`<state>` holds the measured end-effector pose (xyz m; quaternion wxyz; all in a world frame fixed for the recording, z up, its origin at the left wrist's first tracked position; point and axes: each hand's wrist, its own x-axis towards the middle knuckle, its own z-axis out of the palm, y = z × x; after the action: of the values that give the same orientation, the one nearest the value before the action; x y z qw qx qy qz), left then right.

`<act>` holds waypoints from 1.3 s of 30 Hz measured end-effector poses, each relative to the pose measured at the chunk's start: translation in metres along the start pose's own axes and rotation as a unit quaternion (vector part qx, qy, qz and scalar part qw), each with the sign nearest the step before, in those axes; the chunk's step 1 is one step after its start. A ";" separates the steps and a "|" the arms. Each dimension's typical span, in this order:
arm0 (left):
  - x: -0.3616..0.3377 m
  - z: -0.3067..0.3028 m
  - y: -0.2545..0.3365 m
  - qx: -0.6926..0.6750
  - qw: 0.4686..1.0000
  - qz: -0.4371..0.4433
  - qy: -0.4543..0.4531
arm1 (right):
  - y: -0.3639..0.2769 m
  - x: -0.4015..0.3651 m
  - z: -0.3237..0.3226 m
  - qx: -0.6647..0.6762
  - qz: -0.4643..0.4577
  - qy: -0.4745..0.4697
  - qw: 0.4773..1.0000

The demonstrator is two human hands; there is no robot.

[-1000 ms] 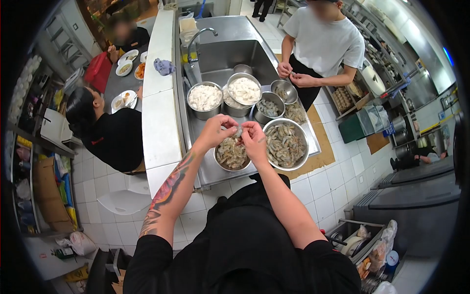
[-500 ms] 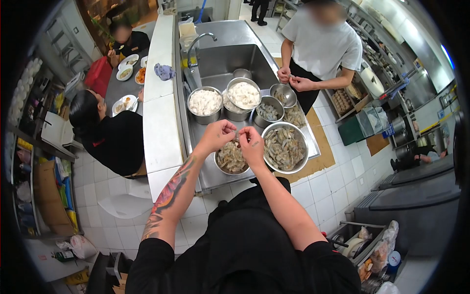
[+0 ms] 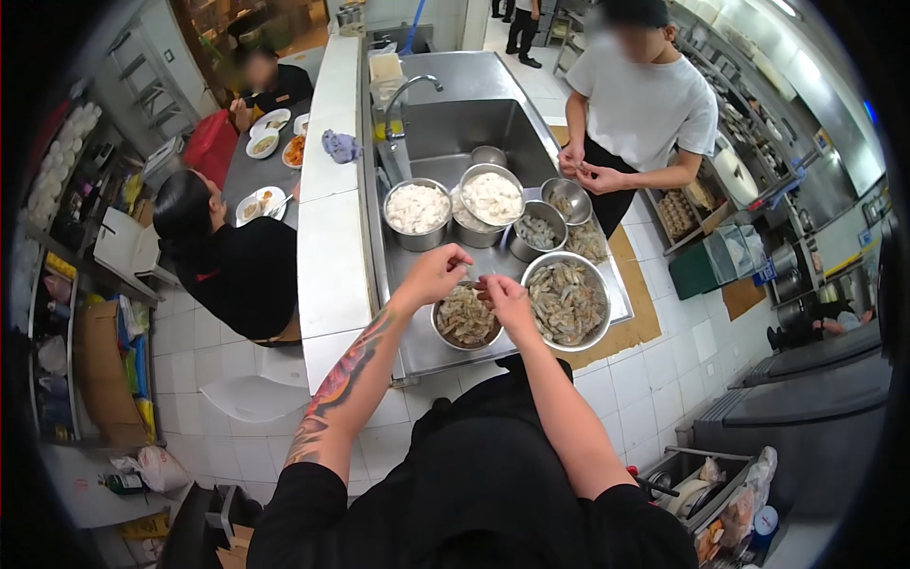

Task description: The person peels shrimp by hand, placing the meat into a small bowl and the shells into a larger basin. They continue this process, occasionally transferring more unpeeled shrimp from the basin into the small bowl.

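My left hand [image 3: 437,275] is closed in a pinch over the left edge of a steel bowl [image 3: 439,334] of shrimp shells and heads. What it holds, if anything, is too small to make out. Just to the right, my right hand [image 3: 509,302] pinches near the same bowl's right rim, with a small dark bit at its fingertips that I cannot identify. The hands are slightly apart. Beside my right hand, a larger bowl [image 3: 605,321] is filled with whole raw shrimp [image 3: 567,302].
Behind my hands stand pots of white lumpy contents [image 3: 417,208] and a pot of greyish shrimp [image 3: 537,231], near the sink [image 3: 464,128]. Across the counter a co-worker's hands [image 3: 590,173] meet above a small bowl [image 3: 567,199]. Two people sit at a table with plates on the left.
My hands, which met at the fingertips above the shell bowl, have separated a little, the right one lower. The whole view has shifted slightly, moving the scene right and down.
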<state>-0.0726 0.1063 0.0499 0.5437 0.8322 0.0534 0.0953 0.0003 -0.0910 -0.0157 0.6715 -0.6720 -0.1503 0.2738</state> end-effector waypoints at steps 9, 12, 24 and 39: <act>-0.002 0.007 0.002 -0.009 0.999 0.022 -0.022 | -0.029 -0.014 0.019 0.045 0.004 -0.041 0.998; -0.001 0.006 0.001 -0.031 0.999 0.019 -0.028 | -0.028 -0.016 0.021 0.047 -0.001 -0.046 0.998; 0.001 0.001 0.005 -0.067 0.997 -0.006 -0.040 | -0.031 -0.023 0.022 -0.032 -0.104 0.034 0.993; 0.000 -0.003 0.006 -0.052 0.996 -0.039 -0.053 | -0.018 -0.021 0.011 -0.068 -0.047 0.039 0.996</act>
<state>-0.0732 0.1069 0.0566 0.5917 0.8039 0.0520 0.0319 -0.0198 -0.0929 0.0056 0.6416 -0.7184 -0.1741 0.2048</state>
